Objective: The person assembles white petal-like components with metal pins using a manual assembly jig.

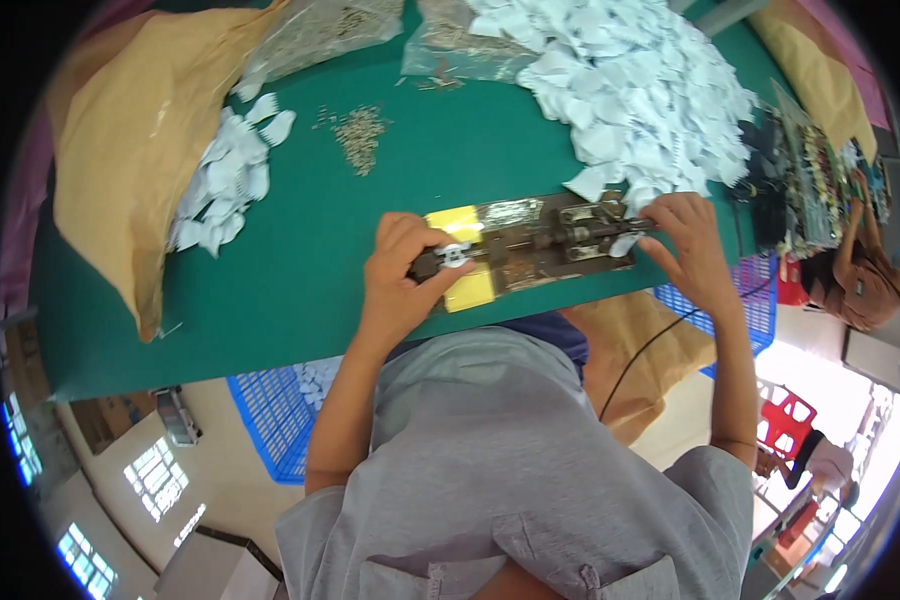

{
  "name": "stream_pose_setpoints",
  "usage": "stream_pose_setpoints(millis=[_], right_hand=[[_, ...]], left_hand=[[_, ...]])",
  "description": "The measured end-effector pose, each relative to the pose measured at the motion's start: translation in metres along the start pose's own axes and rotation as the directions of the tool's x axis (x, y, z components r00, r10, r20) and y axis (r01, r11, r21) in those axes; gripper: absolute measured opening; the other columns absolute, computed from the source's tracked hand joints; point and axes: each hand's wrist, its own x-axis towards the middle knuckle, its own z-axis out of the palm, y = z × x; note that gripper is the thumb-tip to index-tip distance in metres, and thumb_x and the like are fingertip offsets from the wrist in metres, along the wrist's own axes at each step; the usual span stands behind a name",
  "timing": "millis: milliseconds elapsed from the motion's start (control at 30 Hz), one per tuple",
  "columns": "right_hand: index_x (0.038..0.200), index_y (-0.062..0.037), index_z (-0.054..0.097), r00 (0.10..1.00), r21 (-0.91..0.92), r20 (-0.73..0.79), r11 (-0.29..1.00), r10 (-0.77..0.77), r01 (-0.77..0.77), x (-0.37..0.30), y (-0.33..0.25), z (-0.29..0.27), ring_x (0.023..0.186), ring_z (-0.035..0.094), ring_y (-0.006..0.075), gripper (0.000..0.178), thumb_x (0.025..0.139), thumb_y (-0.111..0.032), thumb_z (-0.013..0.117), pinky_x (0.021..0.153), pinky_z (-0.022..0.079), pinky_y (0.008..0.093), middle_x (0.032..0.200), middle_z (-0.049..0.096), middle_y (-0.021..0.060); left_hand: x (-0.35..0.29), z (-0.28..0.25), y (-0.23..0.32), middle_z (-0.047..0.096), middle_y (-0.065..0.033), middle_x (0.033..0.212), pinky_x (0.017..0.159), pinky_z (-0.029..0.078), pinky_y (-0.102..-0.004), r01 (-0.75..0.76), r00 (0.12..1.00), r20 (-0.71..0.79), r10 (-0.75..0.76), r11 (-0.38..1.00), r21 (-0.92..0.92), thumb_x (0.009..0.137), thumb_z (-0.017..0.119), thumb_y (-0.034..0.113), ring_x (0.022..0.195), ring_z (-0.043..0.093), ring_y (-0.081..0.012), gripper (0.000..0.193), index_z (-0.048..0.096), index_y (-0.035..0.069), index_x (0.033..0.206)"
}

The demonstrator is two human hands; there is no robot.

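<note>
My left hand [395, 275] is closed round a small dark block with a white piece [454, 255] on it, at the left end of a long metal jig [530, 265]. Yellow tape [468, 291] covers the jig's base near that hand. At the other end, my right hand [692, 245] closes its thumb and fingers at the dark clamp lever [634, 226]. A white scalloped piece [624, 244] lies beside the lever, partly covered by the right fingers. Where the fingers meet the lever is hard to see.
A large heap of white scalloped pieces [640, 90] spreads behind my right hand. Small metal parts [359, 138] lie on the green table [320, 210]. Plastic bags [320, 40], a tan sack [140, 130], a smaller white pile [225, 185] and blue baskets [268, 425] surround me.
</note>
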Motion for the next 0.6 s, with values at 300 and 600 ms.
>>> stream_pose_setpoints(millis=[300, 600], right_hand=[[0.097, 0.0025, 0.071, 0.98, 0.651, -0.097, 0.756, 0.172, -0.069, -0.003, 0.022, -0.032, 0.08, 0.061, 0.0124, 0.021, 0.098, -0.018, 0.068, 0.076, 0.048, 0.0283, 0.089, 0.068, 0.006], [0.078, -0.0041, 0.051, 0.841, 0.96, -0.268, 0.054, 0.47, 0.275, 0.029, 0.0, 0.031, 0.064, 0.049, 0.0206, 0.055, 0.118, -0.036, 0.031, 0.066, 0.042, 0.0332, 0.065, 0.048, 0.0058]], left_hand=[[-0.004, 0.002, 0.0, 0.067, -0.0042, 0.09, 0.086, 0.045, -0.0353, 0.051, 0.998, -0.024, -0.052, 0.997, -0.049, 0.073, 0.091, 0.003, 0.095, 0.057, -0.0226, 0.026, 0.071, 0.005, 0.089], [-0.008, 0.005, 0.0, 0.066, -0.0016, 0.09, 0.089, 0.044, -0.0357, 0.096, 0.993, -0.065, -0.098, 0.995, -0.032, 0.073, 0.093, 0.012, 0.102, 0.056, -0.0228, 0.024, 0.072, 0.01, 0.085]])
